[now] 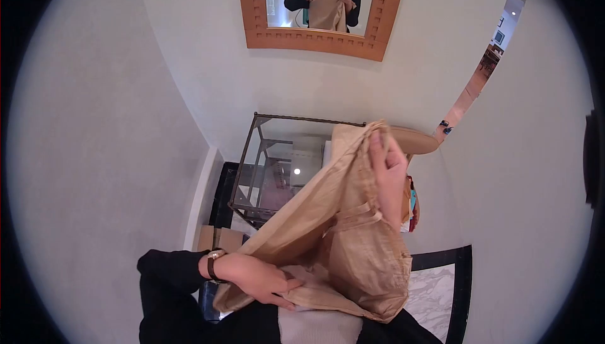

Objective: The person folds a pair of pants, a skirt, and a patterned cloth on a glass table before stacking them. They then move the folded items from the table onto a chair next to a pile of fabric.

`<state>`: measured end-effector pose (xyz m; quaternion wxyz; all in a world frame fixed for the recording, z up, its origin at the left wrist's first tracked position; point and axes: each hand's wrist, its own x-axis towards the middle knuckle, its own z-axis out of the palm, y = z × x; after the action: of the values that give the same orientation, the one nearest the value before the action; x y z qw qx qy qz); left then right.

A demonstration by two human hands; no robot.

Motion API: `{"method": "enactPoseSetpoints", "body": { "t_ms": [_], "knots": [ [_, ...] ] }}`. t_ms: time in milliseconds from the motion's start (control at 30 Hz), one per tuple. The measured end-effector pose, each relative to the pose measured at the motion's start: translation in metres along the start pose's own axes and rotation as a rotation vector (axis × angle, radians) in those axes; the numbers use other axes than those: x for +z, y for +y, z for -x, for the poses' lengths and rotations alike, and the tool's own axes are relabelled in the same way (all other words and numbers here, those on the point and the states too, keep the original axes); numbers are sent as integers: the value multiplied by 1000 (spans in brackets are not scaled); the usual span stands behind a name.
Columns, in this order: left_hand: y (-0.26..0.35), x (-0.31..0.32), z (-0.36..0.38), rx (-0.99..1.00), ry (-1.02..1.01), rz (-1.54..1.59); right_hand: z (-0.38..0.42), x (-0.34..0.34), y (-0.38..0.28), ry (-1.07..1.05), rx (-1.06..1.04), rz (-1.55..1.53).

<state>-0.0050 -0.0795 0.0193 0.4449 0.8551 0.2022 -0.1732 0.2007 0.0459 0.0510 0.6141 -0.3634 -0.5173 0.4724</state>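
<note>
A large piece of tan cloth [372, 262], creased and gathered along one seam, hangs in front of my body with a fold gaping toward me. My right hand [389, 177] is raised, its fingers closed on the cloth's upper edge and pulling it up to a peak. Lower down, my left hand [258, 279], with a dark-strapped watch [215, 264] at the wrist, holds the near edge close to my waist. Its fingers reach over the rim of the fold, and part of them is hidden by the cloth.
Ahead against the wall stands a glass-topped metal-framed table [268, 161]. Above it hangs a wood-framed mirror [315, 43] reflecting a person with the cloth. Behind the cloth a round wooden surface [413, 141] shows. Cardboard boxes [228, 239] sit low at left; the floor is marble [432, 297] with black borders.
</note>
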Motion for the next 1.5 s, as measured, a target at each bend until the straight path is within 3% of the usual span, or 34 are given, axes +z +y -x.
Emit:
{"method": "enactPoseSetpoints", "body": {
  "t_ms": [33,133,233,267,433,667,767,833,933,1000,1067,1133,1233,1333,1400,1500],
  "knots": [
    [-4,0,1,-82,-163,46,-7,-10,2,62,-23,21],
    [-20,13,23,-3,-8,123,-40,-41,9,262,-152,60],
    [-43,30,42,-124,76,0,-77,-86,15,416,-227,134],
    [-23,13,52,-217,107,-17,-83,-94,12,448,-236,152],
    [-26,21,78,-274,373,-430,-119,-152,14,560,-387,56],
    [24,-23,118,-322,798,-409,-137,-196,-18,454,-279,45],
    [51,-36,144,-146,1157,-385,-145,-222,-32,347,-264,24],
    [57,-43,157,-129,1488,-738,-146,-228,-46,235,-282,31],
    [59,-50,193,-511,1514,-966,-149,-229,-65,187,-301,65],
    [53,-43,224,-381,1605,-448,-146,-209,-81,197,-341,83],
    [19,-20,298,-15,1442,-168,-141,-181,-90,218,-395,108],
    [3,-11,314,329,1676,6,-143,-167,-93,200,-427,123],
    [13,-9,318,362,1822,-29,-146,-136,-97,195,-523,121],
    [24,-13,382,-537,1807,-416,-155,-109,-95,140,-517,235],
    [12,8,427,-661,1866,-461,-169,-90,-90,54,-502,262],
    [20,23,441,-588,2028,-413,-177,-42,-86,-40,-532,140]
  ]
}}
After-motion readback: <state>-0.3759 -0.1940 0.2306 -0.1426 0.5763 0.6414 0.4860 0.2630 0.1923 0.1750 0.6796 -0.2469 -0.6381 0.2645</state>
